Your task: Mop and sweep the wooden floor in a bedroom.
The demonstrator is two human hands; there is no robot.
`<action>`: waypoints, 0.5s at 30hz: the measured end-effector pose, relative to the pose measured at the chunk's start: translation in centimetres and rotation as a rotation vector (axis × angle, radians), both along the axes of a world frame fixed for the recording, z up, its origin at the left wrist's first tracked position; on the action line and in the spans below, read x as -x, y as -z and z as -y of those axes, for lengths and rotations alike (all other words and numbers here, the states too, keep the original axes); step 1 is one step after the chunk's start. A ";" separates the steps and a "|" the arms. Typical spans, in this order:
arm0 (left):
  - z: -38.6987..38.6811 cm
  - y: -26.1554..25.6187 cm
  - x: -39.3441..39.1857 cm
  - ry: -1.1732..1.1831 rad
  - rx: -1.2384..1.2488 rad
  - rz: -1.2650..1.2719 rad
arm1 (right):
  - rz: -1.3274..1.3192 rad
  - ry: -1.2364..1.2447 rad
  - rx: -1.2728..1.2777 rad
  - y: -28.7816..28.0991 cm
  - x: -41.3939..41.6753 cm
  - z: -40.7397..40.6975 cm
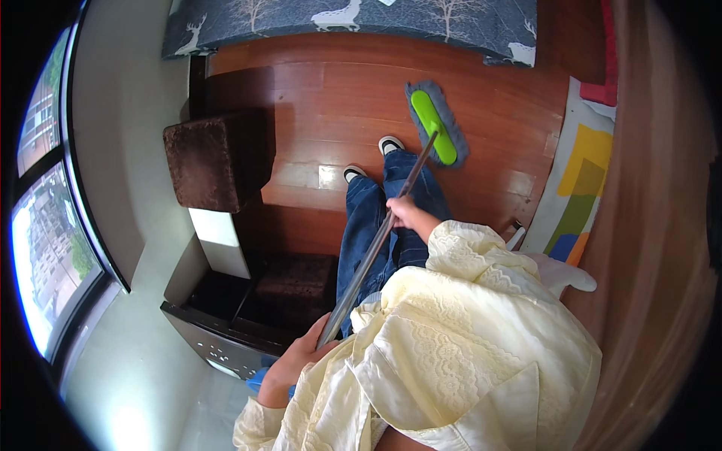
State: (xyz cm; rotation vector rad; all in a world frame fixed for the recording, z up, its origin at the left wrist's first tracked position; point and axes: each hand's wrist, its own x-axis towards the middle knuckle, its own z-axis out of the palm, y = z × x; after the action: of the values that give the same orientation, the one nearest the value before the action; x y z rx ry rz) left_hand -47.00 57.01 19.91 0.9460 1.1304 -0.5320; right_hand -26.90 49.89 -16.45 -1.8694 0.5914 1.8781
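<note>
A flat mop with a green plate and grey fringed pad lies on the reddish wood floor, ahead and slightly right of my feet. Its metal pole slants back across my legs towards the lower left. My right hand is closed round the middle of the pole. Near the pole's upper end, my left hand grips it beside my waist. The tip of the pole above that hand is hidden by my hand and the cream lace shirt.
A brown upholstered block stands at the left, near a dark open cabinet by the wall. A bed or bench with a grey deer-print cover spans the far side. A colourful mat lies at the right.
</note>
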 end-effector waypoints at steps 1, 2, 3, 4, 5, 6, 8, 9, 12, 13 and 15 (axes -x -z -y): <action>-0.1 -0.7 -0.1 -0.012 -0.006 -0.004 | 0.023 0.084 0.038 1.3 1.8 1.0; -0.6 -1.0 -0.3 0.098 -0.006 -0.072 | 0.077 0.066 0.058 1.3 2.6 1.0; -1.0 -1.0 -0.4 0.208 -0.004 -0.139 | 0.071 0.052 0.051 1.2 2.7 0.7; -1.5 -0.5 -0.6 0.198 -0.006 -0.143 | 0.110 0.158 0.038 0.5 2.3 0.2; -2.0 0.2 -1.1 0.218 0.006 -0.132 | 0.152 0.265 0.026 -0.1 1.8 -0.4; -2.4 1.0 -1.6 0.243 0.022 -0.117 | 0.157 0.356 -0.006 -1.4 0.7 -1.4; -1.2 4.6 -0.5 0.081 -0.057 0.081 | 0.183 0.418 -0.053 -2.2 -0.7 -3.3; -2.3 5.4 -2.1 0.025 0.083 0.031 | 0.217 0.425 -0.082 -1.7 -1.8 -3.3; -2.9 10.3 -4.8 -0.077 0.262 0.160 | 0.265 0.398 -0.095 -1.9 -3.7 -3.9; -1.7 12.5 -4.5 -0.141 0.265 0.190 | 0.286 0.357 -0.110 -1.8 -3.4 -4.2; -0.5 14.2 -2.6 -0.216 0.267 0.231 | 0.348 0.371 -0.098 -3.7 -1.4 -4.9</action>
State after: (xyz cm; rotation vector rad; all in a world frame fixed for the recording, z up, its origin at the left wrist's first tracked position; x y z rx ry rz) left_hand -44.42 57.47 5.69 0.6271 0.9135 -0.3754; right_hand -25.49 54.84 -12.77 -1.8172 0.6586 1.2901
